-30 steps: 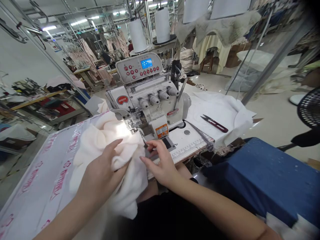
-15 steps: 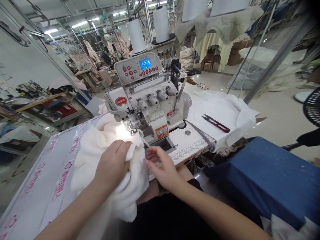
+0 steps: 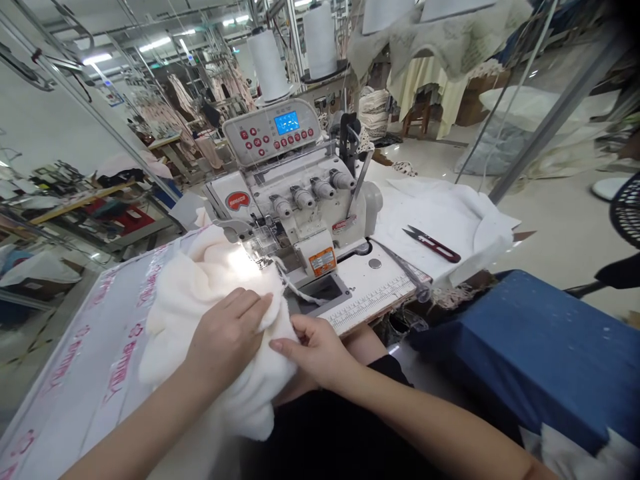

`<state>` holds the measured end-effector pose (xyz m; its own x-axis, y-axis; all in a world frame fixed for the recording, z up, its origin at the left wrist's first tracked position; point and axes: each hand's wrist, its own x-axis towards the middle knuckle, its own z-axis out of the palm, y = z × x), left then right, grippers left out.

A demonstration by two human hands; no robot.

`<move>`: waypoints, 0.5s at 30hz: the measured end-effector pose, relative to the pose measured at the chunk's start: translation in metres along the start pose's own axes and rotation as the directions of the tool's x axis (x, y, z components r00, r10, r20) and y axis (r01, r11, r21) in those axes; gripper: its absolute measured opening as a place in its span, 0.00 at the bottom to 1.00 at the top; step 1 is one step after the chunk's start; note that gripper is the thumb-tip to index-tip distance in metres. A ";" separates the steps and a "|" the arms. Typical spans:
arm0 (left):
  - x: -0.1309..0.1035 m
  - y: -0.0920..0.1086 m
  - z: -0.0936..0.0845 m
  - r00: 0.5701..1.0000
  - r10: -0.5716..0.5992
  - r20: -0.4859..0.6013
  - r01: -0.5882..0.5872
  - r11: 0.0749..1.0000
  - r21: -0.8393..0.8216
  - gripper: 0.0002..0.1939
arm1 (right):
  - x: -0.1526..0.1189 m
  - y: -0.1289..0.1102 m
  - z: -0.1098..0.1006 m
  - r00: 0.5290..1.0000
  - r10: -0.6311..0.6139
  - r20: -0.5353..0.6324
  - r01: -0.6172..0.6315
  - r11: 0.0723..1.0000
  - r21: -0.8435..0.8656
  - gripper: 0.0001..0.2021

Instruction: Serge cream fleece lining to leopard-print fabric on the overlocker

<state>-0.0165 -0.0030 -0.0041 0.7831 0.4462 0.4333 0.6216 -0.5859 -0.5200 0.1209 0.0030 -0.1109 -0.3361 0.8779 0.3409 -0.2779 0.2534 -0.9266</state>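
A bunched, fluffy cream-white fabric piece [image 3: 180,300] lies at the front left of an overlock sewing machine [image 3: 295,193], its far edge by the lit presser foot [image 3: 263,260]. My left hand [image 3: 230,333] is closed on a fold of the fabric. At the fabric's right edge, my right hand [image 3: 315,350] pinches the cloth between thumb and fingers. A white strip of trimming [image 3: 300,290] runs from the foot across the opening in the machine bed.
Dark red thread snips [image 3: 433,245] lie on white cloth [image 3: 440,207] to the right. A blue-covered box [image 3: 555,353] stands at the lower right, near a black fan [image 3: 625,213]. Thread cones [image 3: 270,63] rise behind the machine.
My right hand has moved slightly down and left, from beside the white strip onto the fabric edge. The strip now lies loose over the bed opening. My left hand still grips the fabric.
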 end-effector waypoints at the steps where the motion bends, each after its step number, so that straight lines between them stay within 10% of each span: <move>1: 0.001 -0.002 0.001 1.000 0.005 0.004 -0.005 1.000 0.004 0.13 | 0.001 0.001 -0.001 1.000 -0.008 -0.004 0.007 1.000 -0.022 0.16; 11: 0.025 -0.020 0.009 0.990 -0.052 0.132 0.024 0.979 0.201 0.07 | 0.034 -0.014 -0.009 0.996 -0.061 -0.064 0.051 0.988 -0.149 0.14; 15: 0.033 -0.014 0.008 0.980 -0.131 0.153 0.090 0.965 0.248 0.06 | 0.036 -0.005 -0.005 1.000 -0.004 -0.003 0.004 0.999 0.046 0.10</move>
<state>0.0011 0.0255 0.0115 0.6892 0.6172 0.3796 0.6754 -0.3574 -0.6451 0.1149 0.0352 -0.0945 -0.3323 0.8780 0.3445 -0.3209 0.2382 -0.9167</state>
